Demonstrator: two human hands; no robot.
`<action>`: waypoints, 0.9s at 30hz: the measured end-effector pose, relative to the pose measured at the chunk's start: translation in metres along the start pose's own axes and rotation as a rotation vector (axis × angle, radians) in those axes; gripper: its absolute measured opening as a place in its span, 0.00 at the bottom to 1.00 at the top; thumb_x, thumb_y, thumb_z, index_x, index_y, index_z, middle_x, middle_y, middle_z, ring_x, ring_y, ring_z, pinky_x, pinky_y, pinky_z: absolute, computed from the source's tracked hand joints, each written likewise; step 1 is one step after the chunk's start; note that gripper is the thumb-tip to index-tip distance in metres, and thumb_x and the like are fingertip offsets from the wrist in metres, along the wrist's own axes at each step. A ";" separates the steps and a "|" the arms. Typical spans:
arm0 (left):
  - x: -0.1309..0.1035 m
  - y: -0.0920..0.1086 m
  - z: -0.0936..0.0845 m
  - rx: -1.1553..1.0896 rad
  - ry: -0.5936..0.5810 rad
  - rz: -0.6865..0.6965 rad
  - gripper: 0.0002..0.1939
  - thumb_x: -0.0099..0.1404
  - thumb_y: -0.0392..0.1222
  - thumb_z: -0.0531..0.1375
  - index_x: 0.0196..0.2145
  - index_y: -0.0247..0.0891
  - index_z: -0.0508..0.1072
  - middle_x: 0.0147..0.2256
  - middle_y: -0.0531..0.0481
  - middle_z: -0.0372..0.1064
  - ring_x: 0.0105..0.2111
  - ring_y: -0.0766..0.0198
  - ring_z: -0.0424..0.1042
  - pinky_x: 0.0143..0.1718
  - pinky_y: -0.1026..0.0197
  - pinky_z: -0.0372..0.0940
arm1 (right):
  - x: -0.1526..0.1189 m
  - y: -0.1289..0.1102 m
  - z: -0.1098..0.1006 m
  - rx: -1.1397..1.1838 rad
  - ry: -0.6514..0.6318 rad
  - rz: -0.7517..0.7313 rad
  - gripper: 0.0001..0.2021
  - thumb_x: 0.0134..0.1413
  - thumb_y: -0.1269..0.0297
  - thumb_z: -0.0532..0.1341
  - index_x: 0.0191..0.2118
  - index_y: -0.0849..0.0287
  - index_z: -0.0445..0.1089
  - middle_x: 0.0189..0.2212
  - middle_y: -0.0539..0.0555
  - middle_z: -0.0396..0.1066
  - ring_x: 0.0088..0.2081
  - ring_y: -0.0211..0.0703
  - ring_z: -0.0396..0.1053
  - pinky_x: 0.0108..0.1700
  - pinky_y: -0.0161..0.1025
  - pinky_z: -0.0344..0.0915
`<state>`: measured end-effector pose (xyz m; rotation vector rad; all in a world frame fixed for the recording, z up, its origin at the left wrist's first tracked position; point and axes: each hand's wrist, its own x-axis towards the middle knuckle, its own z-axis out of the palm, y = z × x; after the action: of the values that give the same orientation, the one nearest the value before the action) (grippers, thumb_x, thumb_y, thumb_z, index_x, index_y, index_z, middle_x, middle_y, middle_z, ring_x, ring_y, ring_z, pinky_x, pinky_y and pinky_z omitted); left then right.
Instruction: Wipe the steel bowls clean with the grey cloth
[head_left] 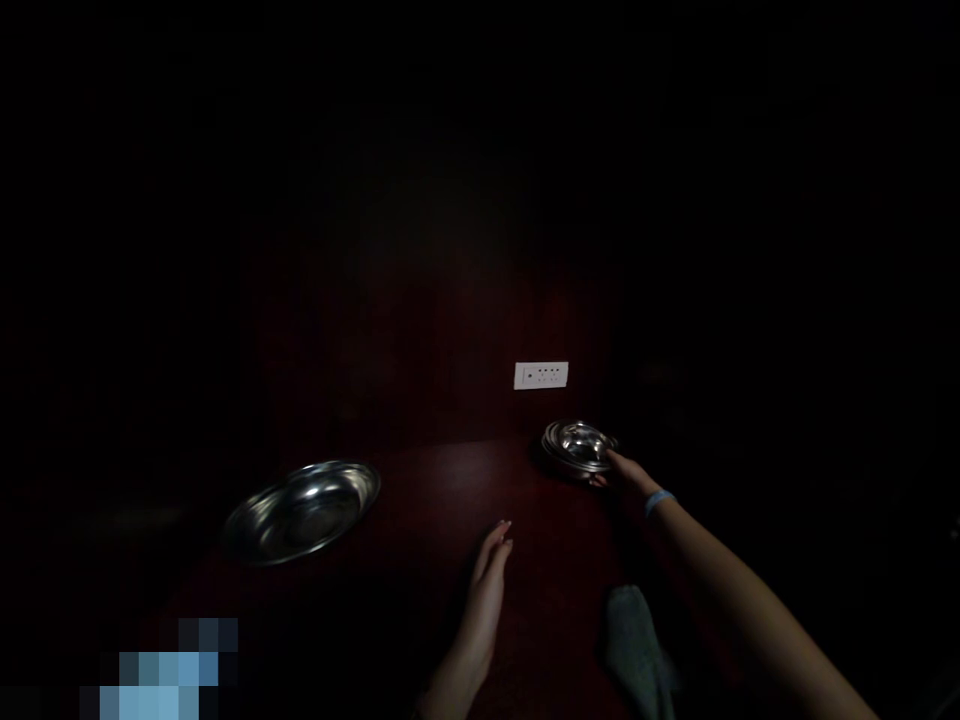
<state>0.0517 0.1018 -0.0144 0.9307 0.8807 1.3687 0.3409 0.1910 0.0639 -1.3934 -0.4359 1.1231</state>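
Observation:
On the right of the dark red surface [435, 480] sits a small stack of shiny steel bowls [576, 447]. My right hand [626, 474], with a pale blue band at the wrist, closes on the near right rim of the stack, thumb on top and fingers below. My left hand [487, 590] is held over the middle of the surface with its fingers stretched out and nothing in it. A wide steel basin [307, 512] lies to the left, apart from both hands. A grey-green cloth [632, 640] lies near the front, between my forearms.
A white wall socket panel [541, 375] is set in the dark red back wall, just behind the bowls. The surroundings are very dark, so the edges of the surface are hard to make out. A blurred blue patch covers the lower left corner.

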 end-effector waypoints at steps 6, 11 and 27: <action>-0.008 0.005 0.000 0.030 -0.036 0.019 0.17 0.60 0.48 0.64 0.45 0.40 0.78 0.58 0.42 0.68 0.64 0.51 0.59 0.67 0.49 0.49 | 0.014 -0.009 -0.009 -0.014 0.124 -0.062 0.17 0.61 0.65 0.63 0.53 0.69 0.68 0.36 0.63 0.77 0.28 0.41 0.76 0.27 0.33 0.75; -0.018 0.013 0.003 0.012 -0.051 0.033 0.16 0.60 0.48 0.63 0.45 0.41 0.77 0.56 0.43 0.70 0.63 0.53 0.61 0.67 0.51 0.50 | 0.020 -0.007 -0.014 -0.019 0.111 -0.079 0.18 0.59 0.62 0.65 0.52 0.65 0.71 0.37 0.61 0.78 0.32 0.44 0.77 0.33 0.36 0.78; -0.020 0.027 0.009 -0.103 -0.041 -0.060 0.17 0.61 0.49 0.58 0.43 0.39 0.76 0.57 0.40 0.69 0.58 0.50 0.65 0.60 0.47 0.58 | 0.012 -0.015 -0.007 -0.174 0.064 -0.114 0.09 0.62 0.67 0.62 0.43 0.68 0.73 0.25 0.55 0.74 0.24 0.39 0.72 0.28 0.33 0.75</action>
<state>0.0487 0.0809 0.0130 0.8439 0.7941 1.3262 0.3577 0.2004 0.0720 -1.5313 -0.5703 0.9632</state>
